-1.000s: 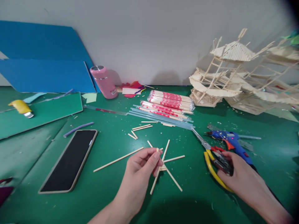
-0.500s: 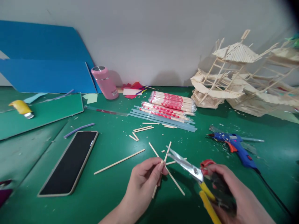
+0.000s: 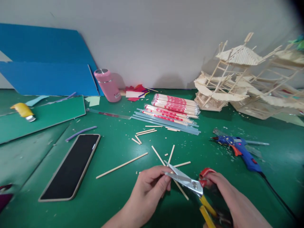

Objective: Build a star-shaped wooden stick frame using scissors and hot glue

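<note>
My left hand (image 3: 152, 190) is closed, thumb against fingers, pinching a thin wooden stick that is mostly hidden by the fingers. My right hand (image 3: 228, 193) grips scissors (image 3: 187, 182) with red and yellow handles. Their blades are parted and point left, the tips right at my left fingertips. Around and beyond the fingers, several wooden sticks (image 3: 181, 190) lie spread out in different directions on the green table (image 3: 114, 199). A longer stick (image 3: 122, 165) lies apart to the left. Short cut pieces (image 3: 146, 131) lie farther back.
A phone (image 3: 71, 167) lies at left. A blue glue gun (image 3: 239, 147) with a cord lies at right. Behind are wrapped chopstick packs (image 3: 175, 104), translucent glue sticks (image 3: 166, 123), a pink bottle (image 3: 108, 85), a yellow cutter (image 3: 23, 111), blue boards (image 3: 47, 77) and stick-built model towers (image 3: 220, 91).
The scissors have come left and down, their blade tips now over my left fingertips. My left hand has shifted slightly right and down.
</note>
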Available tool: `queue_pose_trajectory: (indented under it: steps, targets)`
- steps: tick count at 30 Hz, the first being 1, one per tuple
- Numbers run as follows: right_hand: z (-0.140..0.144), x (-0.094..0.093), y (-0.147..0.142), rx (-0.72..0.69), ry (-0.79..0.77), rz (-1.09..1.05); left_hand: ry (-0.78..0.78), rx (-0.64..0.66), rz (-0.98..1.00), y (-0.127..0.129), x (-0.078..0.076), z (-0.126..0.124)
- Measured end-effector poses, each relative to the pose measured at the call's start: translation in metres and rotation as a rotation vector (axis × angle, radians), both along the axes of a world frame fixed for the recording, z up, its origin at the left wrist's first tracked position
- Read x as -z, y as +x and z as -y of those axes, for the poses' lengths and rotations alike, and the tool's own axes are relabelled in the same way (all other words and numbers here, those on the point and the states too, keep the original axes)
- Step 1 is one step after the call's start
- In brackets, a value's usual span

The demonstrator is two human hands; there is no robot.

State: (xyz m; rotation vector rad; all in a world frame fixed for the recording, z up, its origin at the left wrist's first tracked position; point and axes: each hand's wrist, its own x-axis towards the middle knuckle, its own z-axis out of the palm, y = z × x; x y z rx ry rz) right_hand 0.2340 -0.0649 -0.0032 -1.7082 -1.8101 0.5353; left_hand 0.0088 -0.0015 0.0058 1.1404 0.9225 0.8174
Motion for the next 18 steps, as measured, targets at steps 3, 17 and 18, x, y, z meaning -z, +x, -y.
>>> queue_pose_trajectory:
  steps: [3,17,18]
  targets:
    - [0.002,0.001,-0.001,-0.012,0.0,0.009,0.02,0.016,-0.006,-0.001,0.0,-0.001]
    - [-0.006,-0.015,-0.013,-0.13,-0.127,-0.02,0.126,0.128,-0.04,-0.003,-0.002,-0.004]
    - [-0.006,-0.015,-0.012,-0.143,-0.134,-0.02,0.129,0.128,-0.041,-0.003,-0.002,-0.004]
